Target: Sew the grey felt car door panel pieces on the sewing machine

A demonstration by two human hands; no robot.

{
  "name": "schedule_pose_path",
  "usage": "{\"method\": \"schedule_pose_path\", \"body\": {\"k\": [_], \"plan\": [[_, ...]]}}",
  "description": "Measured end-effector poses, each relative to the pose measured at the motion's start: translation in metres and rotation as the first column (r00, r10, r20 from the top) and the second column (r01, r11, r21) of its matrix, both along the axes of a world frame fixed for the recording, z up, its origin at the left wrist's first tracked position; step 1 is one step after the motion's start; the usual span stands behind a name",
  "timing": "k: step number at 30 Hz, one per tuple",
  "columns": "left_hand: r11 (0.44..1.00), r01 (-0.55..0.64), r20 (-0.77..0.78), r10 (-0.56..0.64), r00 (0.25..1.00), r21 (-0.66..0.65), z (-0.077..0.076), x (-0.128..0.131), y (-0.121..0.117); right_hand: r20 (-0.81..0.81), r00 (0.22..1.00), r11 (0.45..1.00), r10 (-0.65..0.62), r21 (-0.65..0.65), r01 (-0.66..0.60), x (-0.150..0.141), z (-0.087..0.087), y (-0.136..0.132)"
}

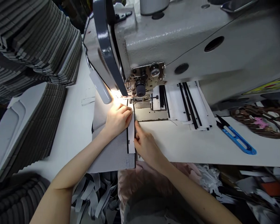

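Note:
A grey fabric panel [113,152] lies under the sewing machine [184,40], with a white strip [131,137] with a black edge along its right side. The strip runs up to the lit presser foot [130,99]. My left hand [118,120] rests on panel and strip just below the foot, fingers curled together and pressing on the strip. At the panel's right edge is my right hand [146,144], its index finger pointing along the edge and the other fingers folded against it. The fingertips of my right hand are partly hidden.
Stacked grey pieces [49,40] and a nearer stack [35,124] fill the left side. More white strips with black edges [186,102] lie right of the needle. Blue thread snips [238,137] sit farther right, beside a brown openwork item [259,121]. Grey strips [93,193] hang below the table.

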State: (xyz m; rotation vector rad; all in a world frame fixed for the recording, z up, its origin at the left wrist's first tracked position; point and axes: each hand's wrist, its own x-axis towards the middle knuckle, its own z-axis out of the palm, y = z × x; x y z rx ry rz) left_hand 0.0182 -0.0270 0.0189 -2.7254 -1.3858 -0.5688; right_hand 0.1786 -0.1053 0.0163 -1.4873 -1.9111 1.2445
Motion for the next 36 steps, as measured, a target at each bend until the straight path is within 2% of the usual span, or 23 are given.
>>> {"method": "schedule_pose_path", "body": {"k": [3, 6, 14, 19, 23, 27, 33, 36], "plan": [[1.0, 0.001, 0.02, -0.002, 1.0, 0.005, 0.0, 0.0, -0.007, 0.03, 0.999, 1.0, -0.011, 0.016, 0.01, -0.003, -0.002, 0.008], [1.0, -0.002, 0.047, 0.001, 0.999, 0.008, -0.004, -0.001, -0.005, 0.021, 0.999, 0.999, -0.035, 0.01, 0.035, -0.004, -0.001, 0.007], [0.998, 0.001, 0.049, -0.005, 0.999, 0.071, -0.01, -0.002, 0.018, -0.174, 0.984, 0.989, -0.025, -0.147, -0.001, 0.005, 0.004, -0.002], [0.994, 0.056, 0.035, -0.059, 0.998, 0.092, -0.003, -0.001, 0.0, -0.148, 0.986, 0.994, -0.077, -0.092, 0.064, 0.003, -0.001, 0.012], [0.996, 0.047, 0.078, -0.053, 0.996, 0.082, -0.003, 0.0, -0.018, -0.132, 0.987, 0.996, -0.088, -0.018, 0.087, -0.001, -0.002, 0.021], [0.994, 0.041, 0.129, -0.053, 0.99, 0.1, -0.008, 0.0, -0.014, -0.071, 0.99, 0.993, -0.12, -0.003, 0.12, -0.002, 0.0, 0.022], [0.989, 0.044, 0.142, -0.065, 0.988, 0.142, -0.013, -0.001, 0.004, -0.226, 0.967, 0.981, -0.12, -0.177, 0.08, 0.002, 0.005, 0.015], [0.983, 0.053, 0.136, -0.078, 0.988, 0.178, -0.014, -0.002, 0.008, -0.258, 0.954, 0.97, -0.15, -0.225, 0.092, 0.001, 0.005, 0.018]]}}
